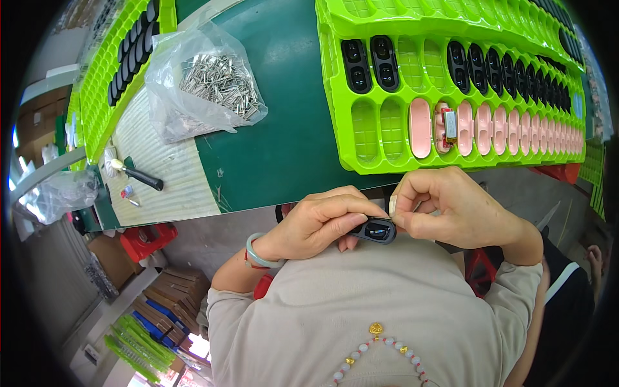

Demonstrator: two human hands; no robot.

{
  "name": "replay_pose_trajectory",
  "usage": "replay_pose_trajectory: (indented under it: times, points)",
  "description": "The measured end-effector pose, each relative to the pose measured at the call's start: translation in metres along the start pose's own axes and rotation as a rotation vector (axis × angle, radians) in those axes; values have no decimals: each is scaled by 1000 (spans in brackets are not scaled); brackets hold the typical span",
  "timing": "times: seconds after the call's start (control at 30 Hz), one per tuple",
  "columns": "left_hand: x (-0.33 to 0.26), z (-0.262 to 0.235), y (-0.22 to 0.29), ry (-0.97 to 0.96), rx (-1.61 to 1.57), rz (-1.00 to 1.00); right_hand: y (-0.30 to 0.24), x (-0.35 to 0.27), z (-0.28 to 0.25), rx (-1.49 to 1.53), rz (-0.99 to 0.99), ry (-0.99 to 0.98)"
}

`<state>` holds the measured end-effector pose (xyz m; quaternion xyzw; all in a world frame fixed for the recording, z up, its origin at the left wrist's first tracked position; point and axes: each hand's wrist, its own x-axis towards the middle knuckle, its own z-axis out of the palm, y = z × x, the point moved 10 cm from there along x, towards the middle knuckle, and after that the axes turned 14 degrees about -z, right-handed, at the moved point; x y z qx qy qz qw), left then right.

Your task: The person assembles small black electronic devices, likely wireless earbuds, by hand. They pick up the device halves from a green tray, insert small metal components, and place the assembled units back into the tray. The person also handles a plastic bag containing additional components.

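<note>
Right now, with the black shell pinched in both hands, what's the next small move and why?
Probably seat whatever the right hand is pressing into the black shell. The left hand grips the shell from the side while the right fingertips meet its upper edge; what they pinch is too small to tell.

Small black oblong shell [377,230], level, between hands

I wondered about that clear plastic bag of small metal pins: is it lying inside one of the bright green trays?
No, the clear plastic bag of small metal pins lies on the dark green table mat, between the bright green trays.
</note>
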<state>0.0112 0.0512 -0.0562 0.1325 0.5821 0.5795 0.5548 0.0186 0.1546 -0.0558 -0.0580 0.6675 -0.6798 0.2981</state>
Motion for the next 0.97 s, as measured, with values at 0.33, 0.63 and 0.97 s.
replay_pose_trajectory:
  times: [0.33,0.63,0.97]
  points:
    - [6,15,-8,-161,34,-96,13,-3,17,33,156,-300]
    - [9,24,-19,-289,15,-169,19,-3,30,12,221,-524]
    - [8,20,6,-49,491,50,6,2,20,-357,134,-463]
